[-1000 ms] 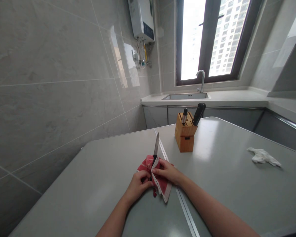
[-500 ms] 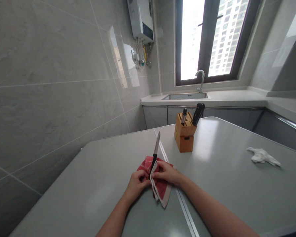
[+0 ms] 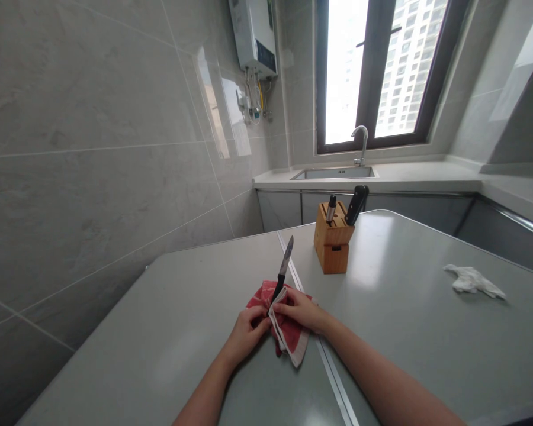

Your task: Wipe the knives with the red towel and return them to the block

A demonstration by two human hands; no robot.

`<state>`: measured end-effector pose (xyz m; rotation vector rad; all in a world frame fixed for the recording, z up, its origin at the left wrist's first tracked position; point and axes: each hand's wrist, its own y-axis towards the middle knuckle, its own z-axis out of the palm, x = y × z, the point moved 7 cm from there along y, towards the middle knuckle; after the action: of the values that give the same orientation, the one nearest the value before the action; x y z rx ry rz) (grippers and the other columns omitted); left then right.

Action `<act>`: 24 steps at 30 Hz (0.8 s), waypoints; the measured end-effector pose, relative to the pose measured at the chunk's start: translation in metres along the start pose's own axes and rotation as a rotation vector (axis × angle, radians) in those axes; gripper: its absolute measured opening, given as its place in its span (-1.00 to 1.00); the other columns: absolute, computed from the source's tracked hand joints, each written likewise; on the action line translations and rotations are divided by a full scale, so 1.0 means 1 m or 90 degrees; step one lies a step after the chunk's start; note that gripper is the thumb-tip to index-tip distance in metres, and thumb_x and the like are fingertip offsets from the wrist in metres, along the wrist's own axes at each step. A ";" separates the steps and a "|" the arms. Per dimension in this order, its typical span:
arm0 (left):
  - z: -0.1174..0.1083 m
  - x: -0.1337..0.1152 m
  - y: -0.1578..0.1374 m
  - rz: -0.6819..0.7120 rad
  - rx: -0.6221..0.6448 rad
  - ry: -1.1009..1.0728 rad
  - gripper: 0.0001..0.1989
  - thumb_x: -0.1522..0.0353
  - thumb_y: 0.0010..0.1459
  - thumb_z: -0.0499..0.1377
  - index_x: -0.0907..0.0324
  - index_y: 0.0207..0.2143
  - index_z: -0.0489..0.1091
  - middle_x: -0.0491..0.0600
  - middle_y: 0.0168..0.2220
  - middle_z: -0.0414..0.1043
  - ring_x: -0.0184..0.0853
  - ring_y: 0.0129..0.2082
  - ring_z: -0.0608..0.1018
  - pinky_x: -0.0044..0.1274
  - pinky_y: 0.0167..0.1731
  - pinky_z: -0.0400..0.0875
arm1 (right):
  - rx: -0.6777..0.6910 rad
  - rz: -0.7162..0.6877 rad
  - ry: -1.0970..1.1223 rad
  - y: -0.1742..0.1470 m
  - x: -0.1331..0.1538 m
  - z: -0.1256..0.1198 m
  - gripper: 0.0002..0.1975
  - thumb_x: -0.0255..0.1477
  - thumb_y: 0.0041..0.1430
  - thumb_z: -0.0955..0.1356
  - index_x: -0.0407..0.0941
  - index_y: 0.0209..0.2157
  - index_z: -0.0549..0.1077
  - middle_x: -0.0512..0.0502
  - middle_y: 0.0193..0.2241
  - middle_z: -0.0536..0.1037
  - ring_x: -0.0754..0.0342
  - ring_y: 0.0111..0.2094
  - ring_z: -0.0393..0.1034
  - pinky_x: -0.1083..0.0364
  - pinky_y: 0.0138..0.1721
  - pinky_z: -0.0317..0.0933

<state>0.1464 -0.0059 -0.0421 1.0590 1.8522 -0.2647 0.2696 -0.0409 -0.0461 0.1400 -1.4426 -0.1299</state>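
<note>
A small knife (image 3: 286, 260) with a black handle points its blade up and away from me, leaning slightly right. My left hand (image 3: 247, 332) is closed at the lower end of the handle, its fingertips partly hidden. A red cloth with a white border (image 3: 293, 342) is bunched under and around the handle. My right hand (image 3: 302, 310) pinches a fold of that cloth against the handle's right side. Most of the lower handle is covered by cloth and fingers.
Beyond the knife stands a wooden knife block (image 3: 335, 242) holding a black-handled knife (image 3: 357, 205) and another handled tool (image 3: 331, 208). A crumpled white cloth or tissue (image 3: 473, 281) lies on the grey table (image 3: 408, 331) at right. A sink (image 3: 335, 173) is behind.
The knife's tip has swung a little to the right and its blade face has turned. The cloth's hanging corner has risen slightly; both hands have barely moved.
</note>
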 end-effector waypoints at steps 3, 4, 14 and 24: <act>0.000 0.000 0.001 0.006 0.002 -0.004 -0.67 0.17 0.16 0.08 0.26 -0.46 0.40 -0.04 -0.50 0.37 -0.36 -0.48 0.35 -0.58 -0.46 0.21 | -0.013 -0.001 0.001 0.000 -0.001 -0.001 -0.73 -0.24 -0.07 0.44 -0.11 -0.34 0.48 -0.02 -0.38 0.54 0.05 -0.32 0.40 0.09 -0.27 0.28; -0.001 0.001 0.001 0.006 -0.001 -0.005 -0.67 0.17 0.16 0.08 0.26 -0.47 0.40 -0.05 -0.51 0.36 -0.37 -0.49 0.34 -0.58 -0.47 0.20 | -0.017 0.001 0.003 0.000 -0.001 -0.002 -0.73 -0.24 -0.06 0.44 -0.11 -0.34 0.49 -0.02 -0.37 0.54 0.05 -0.33 0.40 0.09 -0.28 0.28; -0.003 0.002 0.001 -0.009 -0.015 -0.027 -0.63 0.17 0.19 0.03 0.24 -0.54 0.29 -0.12 -0.57 0.21 -0.41 -0.53 0.24 -0.59 -0.51 0.13 | -0.050 0.029 0.049 0.000 -0.003 -0.005 -0.72 -0.22 -0.06 0.43 -0.12 -0.36 0.48 0.00 -0.40 0.54 0.11 -0.39 0.38 0.12 -0.30 0.25; -0.002 0.010 0.000 -0.038 -0.024 -0.043 -0.63 0.17 0.20 0.01 0.23 -0.57 0.22 -0.16 -0.58 0.15 -0.43 -0.54 0.22 -0.60 -0.51 0.10 | -0.102 0.036 0.177 0.004 -0.013 -0.014 -0.71 -0.24 -0.07 0.45 -0.17 -0.39 0.45 0.02 -0.50 0.51 0.13 -0.47 0.37 0.13 -0.35 0.24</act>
<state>0.1437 0.0008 -0.0495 0.9587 1.8235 -0.2965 0.2819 -0.0341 -0.0599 -0.0147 -1.1530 -0.1719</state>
